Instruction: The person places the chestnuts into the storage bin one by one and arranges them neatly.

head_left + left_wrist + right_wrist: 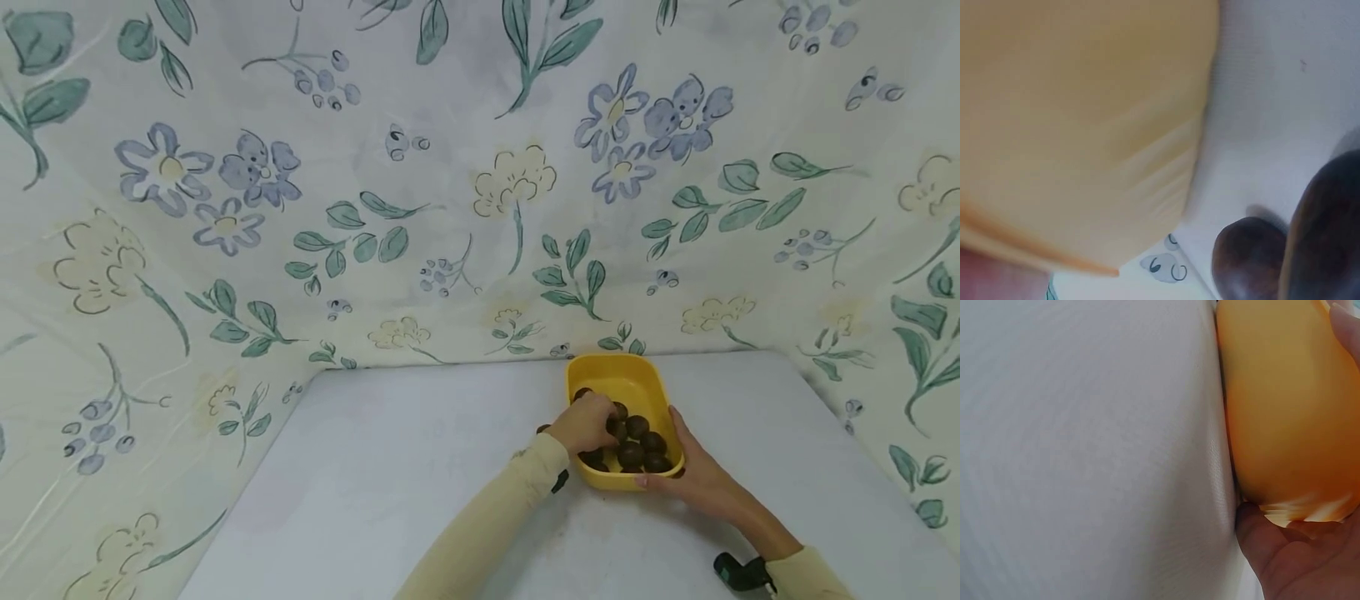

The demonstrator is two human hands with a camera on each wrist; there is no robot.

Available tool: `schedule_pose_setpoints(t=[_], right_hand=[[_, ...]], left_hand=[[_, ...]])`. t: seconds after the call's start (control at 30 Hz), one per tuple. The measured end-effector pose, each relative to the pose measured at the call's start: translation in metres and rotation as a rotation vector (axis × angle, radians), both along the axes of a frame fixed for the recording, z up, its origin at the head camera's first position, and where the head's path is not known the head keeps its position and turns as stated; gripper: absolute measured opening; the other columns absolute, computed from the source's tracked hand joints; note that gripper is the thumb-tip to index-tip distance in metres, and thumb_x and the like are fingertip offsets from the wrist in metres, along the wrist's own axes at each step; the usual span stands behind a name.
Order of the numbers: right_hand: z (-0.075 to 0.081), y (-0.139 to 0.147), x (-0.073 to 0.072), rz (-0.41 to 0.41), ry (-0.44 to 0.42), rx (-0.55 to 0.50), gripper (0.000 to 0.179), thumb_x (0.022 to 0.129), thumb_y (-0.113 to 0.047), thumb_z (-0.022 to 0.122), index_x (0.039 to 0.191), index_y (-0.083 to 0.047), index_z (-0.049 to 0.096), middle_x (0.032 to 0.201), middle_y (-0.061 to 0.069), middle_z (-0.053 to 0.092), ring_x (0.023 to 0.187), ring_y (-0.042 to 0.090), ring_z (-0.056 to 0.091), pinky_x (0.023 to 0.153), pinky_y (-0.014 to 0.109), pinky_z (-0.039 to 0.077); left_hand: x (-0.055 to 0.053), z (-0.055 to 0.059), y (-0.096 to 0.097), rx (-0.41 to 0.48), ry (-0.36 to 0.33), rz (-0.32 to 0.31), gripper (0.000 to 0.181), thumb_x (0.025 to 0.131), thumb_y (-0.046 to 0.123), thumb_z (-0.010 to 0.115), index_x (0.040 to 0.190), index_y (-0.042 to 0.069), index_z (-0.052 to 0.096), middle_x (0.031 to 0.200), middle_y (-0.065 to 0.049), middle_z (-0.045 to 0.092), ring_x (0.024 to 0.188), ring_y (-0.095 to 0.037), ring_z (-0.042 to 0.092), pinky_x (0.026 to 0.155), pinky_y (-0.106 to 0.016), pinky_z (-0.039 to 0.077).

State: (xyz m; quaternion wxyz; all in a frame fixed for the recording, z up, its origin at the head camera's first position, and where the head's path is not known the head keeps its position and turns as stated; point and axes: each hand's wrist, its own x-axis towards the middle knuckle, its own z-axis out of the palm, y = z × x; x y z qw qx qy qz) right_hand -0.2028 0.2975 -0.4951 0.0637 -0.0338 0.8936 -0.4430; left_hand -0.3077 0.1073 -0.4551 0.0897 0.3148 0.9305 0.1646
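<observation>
A yellow container (622, 379) with rounded corners stands on the white table, with several dark brown balls (632, 455) in its near part. My left hand (588, 423) reaches in over its left rim with bent fingers among the balls; the fingertips are hidden, so I cannot tell whether they hold one. My right hand (708, 479) grips the container at its near right corner, thumb at the front rim and fingers along the right side. The right wrist view shows the fingers (1266, 547) against the yellow wall. Outside the container, a brown ball (1250, 256) lies on the table beside its left wall.
The white tabletop (420, 450) stretches left of the container. A floral cloth (450, 208) hangs behind the table and along both sides. Black wrist devices sit on the left wrist (560, 481) and the right wrist (741, 573).
</observation>
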Motion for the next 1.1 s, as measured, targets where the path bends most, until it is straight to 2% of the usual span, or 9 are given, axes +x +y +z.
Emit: schedule_pose_setpoints(t=[0.1,0.2,0.3,0.37,0.47,0.6,0.73,0.93,1.1], right_hand=[[-0.001,-0.001,0.000,-0.005,-0.011,0.008,0.132,0.084,-0.054,0.080,0.164,-0.012,-0.017,0.172,0.028,0.000,0.156,0.054,0.012,0.120,0.073,0.020],[0.000,-0.002,0.001,-0.006,-0.013,0.015,0.133,0.084,-0.054,0.079,0.164,-0.010,-0.017,0.172,0.029,0.000,0.156,0.055,0.011,0.120,0.073,0.019],[0.001,-0.002,0.001,-0.006,0.000,0.017,0.132,0.084,-0.054,0.079,0.164,-0.011,-0.016,0.172,0.029,0.000,0.156,0.055,0.012,0.120,0.074,0.019],[0.001,-0.002,0.000,-0.004,0.010,0.019,0.132,0.084,-0.054,0.080,0.164,-0.012,-0.016,0.172,0.029,0.001,0.156,0.055,0.012,0.120,0.074,0.019],[0.001,-0.002,0.000,-0.001,0.024,0.023,0.132,0.084,-0.054,0.080,0.165,-0.013,-0.016,0.172,0.029,0.001,0.156,0.055,0.013,0.119,0.075,0.019],[-0.001,-0.003,0.001,-0.001,0.024,0.034,0.133,0.084,-0.054,0.080,0.164,-0.012,-0.017,0.172,0.030,0.002,0.155,0.056,0.014,0.119,0.075,0.020],[-0.002,-0.002,0.000,-0.009,0.019,0.036,0.133,0.083,-0.054,0.080,0.165,-0.012,-0.016,0.171,0.031,0.002,0.154,0.057,0.015,0.118,0.076,0.021],[-0.002,-0.003,0.001,-0.011,0.010,0.034,0.134,0.083,-0.055,0.081,0.164,-0.011,-0.016,0.171,0.031,0.003,0.154,0.056,0.016,0.118,0.076,0.021],[-0.001,-0.004,0.001,-0.011,0.004,0.032,0.133,0.083,-0.055,0.080,0.165,-0.012,-0.016,0.171,0.030,0.003,0.154,0.055,0.017,0.118,0.076,0.022]], left_hand=[[0.001,0.007,-0.009,0.073,-0.083,0.021,0.031,0.087,0.023,0.085,0.115,0.013,0.079,0.100,0.006,0.076,0.090,-0.006,0.064,0.082,-0.016,0.056],[0.003,0.020,-0.024,0.172,-0.138,0.028,0.042,0.089,0.026,0.083,0.127,0.010,0.074,0.123,-0.001,0.076,0.107,-0.011,0.069,0.094,-0.022,0.058],[0.001,0.032,-0.045,0.296,-0.129,0.001,0.043,0.092,0.026,0.080,0.129,0.006,0.071,0.126,-0.009,0.075,0.112,-0.020,0.072,0.095,-0.025,0.059],[0.000,0.038,-0.063,0.369,-0.119,0.011,0.044,0.093,0.026,0.078,0.130,0.003,0.070,0.127,-0.013,0.074,0.114,-0.023,0.072,0.097,-0.027,0.059],[0.001,0.042,-0.089,0.452,-0.112,0.051,0.043,0.094,0.025,0.077,0.130,0.002,0.070,0.128,-0.015,0.073,0.114,-0.025,0.071,0.098,-0.031,0.059],[0.005,0.034,-0.119,0.501,-0.121,0.111,0.041,0.093,0.025,0.078,0.128,0.005,0.072,0.127,-0.015,0.073,0.111,-0.025,0.072,0.096,-0.033,0.060],[0.009,0.020,-0.137,0.501,-0.167,0.137,0.042,0.092,0.025,0.080,0.127,0.003,0.071,0.126,-0.017,0.073,0.109,-0.026,0.073,0.094,-0.034,0.061],[0.016,0.002,-0.147,0.475,-0.233,0.157,0.045,0.087,0.022,0.083,0.126,0.002,0.072,0.122,-0.013,0.075,0.108,-0.026,0.074,0.091,-0.038,0.062],[0.019,-0.010,-0.147,0.421,-0.274,0.141,0.043,0.083,0.020,0.087,0.121,0.003,0.075,0.117,-0.011,0.077,0.103,-0.022,0.074,0.086,-0.032,0.062]])
